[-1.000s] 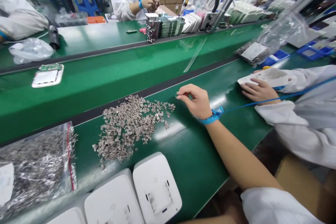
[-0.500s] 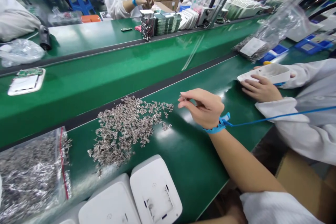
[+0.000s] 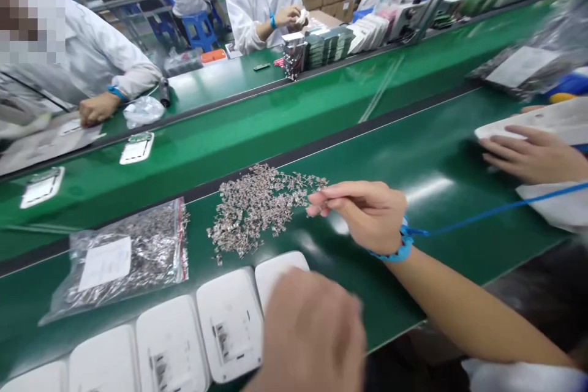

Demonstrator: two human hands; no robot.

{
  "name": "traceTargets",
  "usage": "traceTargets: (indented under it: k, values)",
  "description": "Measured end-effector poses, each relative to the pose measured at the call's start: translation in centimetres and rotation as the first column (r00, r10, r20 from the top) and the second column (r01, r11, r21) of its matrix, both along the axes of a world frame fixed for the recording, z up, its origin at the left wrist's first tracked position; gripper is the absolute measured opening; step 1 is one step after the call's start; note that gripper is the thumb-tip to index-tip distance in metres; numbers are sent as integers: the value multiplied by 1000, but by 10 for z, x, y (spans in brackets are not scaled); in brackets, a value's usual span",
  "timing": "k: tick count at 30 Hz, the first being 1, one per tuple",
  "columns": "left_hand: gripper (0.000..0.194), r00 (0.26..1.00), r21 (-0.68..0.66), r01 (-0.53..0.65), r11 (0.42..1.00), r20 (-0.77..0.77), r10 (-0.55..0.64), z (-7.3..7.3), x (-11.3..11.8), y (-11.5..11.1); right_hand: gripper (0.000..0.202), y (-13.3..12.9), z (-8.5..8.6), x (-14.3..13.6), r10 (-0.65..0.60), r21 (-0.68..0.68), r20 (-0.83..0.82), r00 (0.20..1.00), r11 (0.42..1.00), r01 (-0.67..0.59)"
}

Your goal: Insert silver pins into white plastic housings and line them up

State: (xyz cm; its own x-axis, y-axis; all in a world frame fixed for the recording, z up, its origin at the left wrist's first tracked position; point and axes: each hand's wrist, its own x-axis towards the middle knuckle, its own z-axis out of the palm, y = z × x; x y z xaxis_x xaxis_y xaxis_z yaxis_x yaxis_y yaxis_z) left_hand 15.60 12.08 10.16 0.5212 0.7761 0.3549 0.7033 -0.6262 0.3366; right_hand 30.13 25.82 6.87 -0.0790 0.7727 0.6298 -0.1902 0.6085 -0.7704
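Small silvery metal parts lie in a loose pile [image 3: 257, 208] on the green bench. At the pile's right edge my right hand [image 3: 362, 214], with a blue wrist strap, pinches small metal parts between thumb and fingers, though they are hard to make out. My left hand [image 3: 315, 331] is a blur at the lower middle, in front of the rightmost white casing [image 3: 280, 269]; its fingers and anything in them are unclear. Beside that casing stand other white casings in a row, one [image 3: 229, 324] with metal contacts in its recess.
A clear zip bag [image 3: 156, 257] of metal parts lies left of the pile. Behind runs a green conveyor [image 3: 275, 116] carrying white panels [image 3: 136, 148]. At the right, a person's hand [image 3: 537, 153] rests on a white casing [image 3: 560, 116]. Other people work across the belt.
The view has swung left, showing more casings and the whole bag. My left hand has come up over the casings. My right hand's fingers are now at the pile's edge.
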Motion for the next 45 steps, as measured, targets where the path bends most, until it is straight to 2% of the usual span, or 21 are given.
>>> traceTargets:
  k: [2, 3, 5, 7, 11, 15, 17, 19, 22, 25, 27, 33, 38, 41, 45]
  values:
    - [22, 962, -7, -252, 968, 102, 251, 2, -13, 27, 22, -12, -1, -5, 51, -22, 1, 999, 998, -50]
    - [22, 905, -59, -372, 926, 201, 376, 3, -16, 37, 21, -16, -2, -7, 60, -35, 8, 998, 998, -59]
    - [23, 794, -190, -455, 870, 356, 493, 2, -16, 50, 18, -23, -5, -10, 42, -53, 30, 999, 998, -40]
    - [26, 740, -261, -420, 869, 456, 495, 0, -10, 53, 15, -27, -8, -11, 6, -51, 39, 999, 999, -4]
    - [32, 668, -256, -369, 894, 596, 446, -8, 2, 47, 11, -24, -10, -11, -3, 14, 31, 1000, 1000, 2]
    - [20, 602, -249, -263, 932, 713, 360, -9, 4, 48, 12, -18, -7, -9, -70, 143, 46, 997, 988, 63]
    - [14, 554, -294, -232, 927, 744, 374, -4, 3, 49, 12, -16, -5, -8, -84, 165, 43, 996, 983, 76]
    - [10, 479, -421, -179, 889, 752, 452, 2, 2, 51, 11, -15, -2, -7, -65, 162, 43, 997, 985, 57]
    - [4, 345, -632, -1, 775, 727, 594, 11, -4, 53, 10, -13, 2, -7, 22, 136, 56, 998, 990, -30]
    - [6, 247, -721, 167, 672, 691, 680, 17, -13, 55, 10, -12, 4, -6, 114, 76, 50, 992, 990, -118]
    - [9, 210, -743, 217, 633, 668, 713, 19, -18, 56, 9, -11, 4, -6, 178, 24, 27, 984, 984, -179]
    - [14, 159, -756, 273, 595, 645, 747, 20, -21, 55, 12, -11, 3, -5, 348, -151, -63, 936, 923, -353]
    - [14, 164, -762, 287, 581, 636, 754, 21, -21, 55, 14, -12, 5, -5, 390, -166, -43, 920, 905, -392]
    - [14, 166, -767, 281, 577, 631, 758, 22, -22, 56, 18, -13, 4, -5, 485, -168, -38, 874, 859, -484]
    - [14, 142, -748, 270, 607, 654, 743, 22, -23, 57, 19, -15, 2, -7, 555, -222, -75, 828, 800, -557]
